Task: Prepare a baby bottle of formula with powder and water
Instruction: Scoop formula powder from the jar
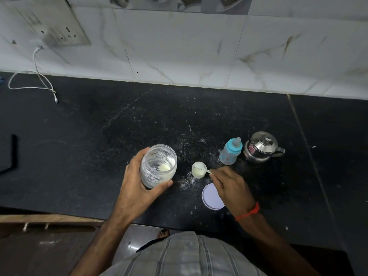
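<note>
Left hand (139, 182): its grip wraps the clear powder jar (158, 165), tilted so the open mouth faces the person; a guess is that the tilt brings the little powder left inside within reach.
Right hand (229, 186): its grip pinches the thin handle of the scoop (198, 169), whose bowl is full of pale powder and sits just at 3 o'clock of the jar, above or on the worktop, I cannot tell which.
Baby bottle (231, 151): upright at 1 o'clock of the scoop, teat and blue collar on, so it likely must be opened before powder goes in.
Kettle (262, 147): small steel one with lid on, just at 3 o'clock of the bottle, probably holding the water.
Jar lid (213, 197): lies flat at 5 o'clock of the scoop, partly under the right hand, parked close for reclosing.
Worktop (99, 126): black speckled stone, dusted with spilled white powder around the scoop and bottle.
Room: dim; marbled white wall tiles (179, 46) at 12 o'clock, a wall socket (59, 30) at 10 o'clock with a white cable (39, 80) trailing onto the stone.
</note>
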Motion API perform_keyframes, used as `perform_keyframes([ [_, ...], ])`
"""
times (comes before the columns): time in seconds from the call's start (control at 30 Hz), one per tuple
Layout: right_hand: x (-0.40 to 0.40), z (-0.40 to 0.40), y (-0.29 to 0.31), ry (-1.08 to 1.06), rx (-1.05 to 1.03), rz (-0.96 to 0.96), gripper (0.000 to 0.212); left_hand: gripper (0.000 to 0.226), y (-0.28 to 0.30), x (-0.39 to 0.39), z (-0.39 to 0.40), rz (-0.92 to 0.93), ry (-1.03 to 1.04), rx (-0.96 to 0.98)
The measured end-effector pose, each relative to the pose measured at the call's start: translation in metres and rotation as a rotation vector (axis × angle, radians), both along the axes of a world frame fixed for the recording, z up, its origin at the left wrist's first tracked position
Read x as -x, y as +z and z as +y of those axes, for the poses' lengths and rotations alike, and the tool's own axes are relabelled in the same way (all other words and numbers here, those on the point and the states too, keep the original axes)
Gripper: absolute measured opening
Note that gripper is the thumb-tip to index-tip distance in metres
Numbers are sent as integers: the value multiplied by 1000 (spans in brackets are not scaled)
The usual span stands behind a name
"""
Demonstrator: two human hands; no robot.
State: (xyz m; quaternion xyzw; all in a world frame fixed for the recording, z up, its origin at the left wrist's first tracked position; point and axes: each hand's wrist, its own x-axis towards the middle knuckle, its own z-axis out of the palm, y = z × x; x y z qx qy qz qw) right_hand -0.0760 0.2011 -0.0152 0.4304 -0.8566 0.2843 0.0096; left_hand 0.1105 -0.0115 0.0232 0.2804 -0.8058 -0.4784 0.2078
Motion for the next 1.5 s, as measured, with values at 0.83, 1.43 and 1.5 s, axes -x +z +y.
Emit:
perform_keyframes([
  [0.83, -6, 13, -4, 25, 157, 62, 22, 101, 3, 4, 4, -9, -66, 83],
  [1.43, -10, -2, 63, -363, 576, -1104, 16, 105, -2, 7, 5, -52, -84, 60],
  [1.5, -12, -4, 81, -333, 650, -1166, 18, 105, -3, 8, 6, -67, -94, 58],
])
